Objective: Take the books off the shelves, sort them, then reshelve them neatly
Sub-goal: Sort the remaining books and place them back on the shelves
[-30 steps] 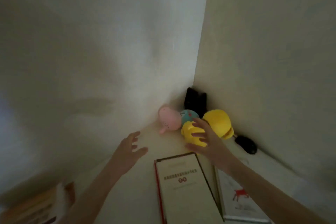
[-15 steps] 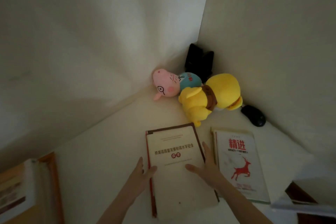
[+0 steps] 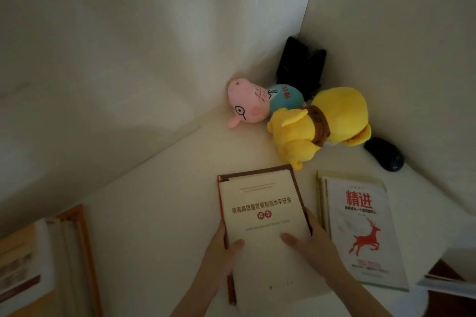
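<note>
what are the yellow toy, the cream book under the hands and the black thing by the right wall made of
Yellow toy: soft plush fabric, with a fuzzy matte surface and stuffed, rounded limbs.
Cream book: paper or card cover, matte, with printed red text and a dark red spine edge.
Black thing: probably hard plastic, smooth with a faint sheen; it looks like a computer mouse.

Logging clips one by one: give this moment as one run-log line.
left hand: holding cream book | right hand: same book | deer book: flat, right, apart | plush toys: corner

Both hands, the left hand (image 3: 221,252) and the right hand (image 3: 313,247), are showing bare. The forearms are showing bare too, with no sleeves reaching them.
</note>
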Demonstrator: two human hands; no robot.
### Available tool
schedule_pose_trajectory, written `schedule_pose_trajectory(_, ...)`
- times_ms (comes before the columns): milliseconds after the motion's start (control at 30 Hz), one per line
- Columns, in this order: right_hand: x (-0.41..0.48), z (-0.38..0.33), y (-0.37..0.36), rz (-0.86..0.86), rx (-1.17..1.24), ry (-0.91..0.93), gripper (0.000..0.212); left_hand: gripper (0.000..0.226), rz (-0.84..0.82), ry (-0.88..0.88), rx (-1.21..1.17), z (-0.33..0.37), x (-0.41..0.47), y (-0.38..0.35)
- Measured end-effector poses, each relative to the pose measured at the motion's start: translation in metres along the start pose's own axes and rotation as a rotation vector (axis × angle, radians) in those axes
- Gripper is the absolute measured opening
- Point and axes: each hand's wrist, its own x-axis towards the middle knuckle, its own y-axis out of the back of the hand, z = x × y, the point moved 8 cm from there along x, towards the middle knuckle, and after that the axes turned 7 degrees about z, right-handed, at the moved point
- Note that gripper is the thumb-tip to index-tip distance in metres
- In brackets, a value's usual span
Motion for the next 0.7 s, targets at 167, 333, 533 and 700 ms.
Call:
schedule_pose_trajectory(167,-0.011,-0.004,-0.014,-0.003,-0.009,0.001,0.071,0.056,0.026,-0.026,0.061,-0.007,0.005,0.018)
schedule_pose_trajectory(333,-0.027,-0.007,-0.053,-0.002,0.039,0.01,0.072,0.039,0.098,0.006,0.091,-0.015,0.006,0.059)
schedule_pose_trajectory(533,-0.025,-0.017,-0.067,-0.061,-0.012,0.06,0.09,0.049,0.102,0.053,0.111,-0.017,0.012,0.074)
schedule_pose_trajectory(700,-0.03,-0.008,-0.07,-0.136,0.12,-0.017,0.106,0.097,0.134,0.093,0.217,-0.02,0.011,0.054)
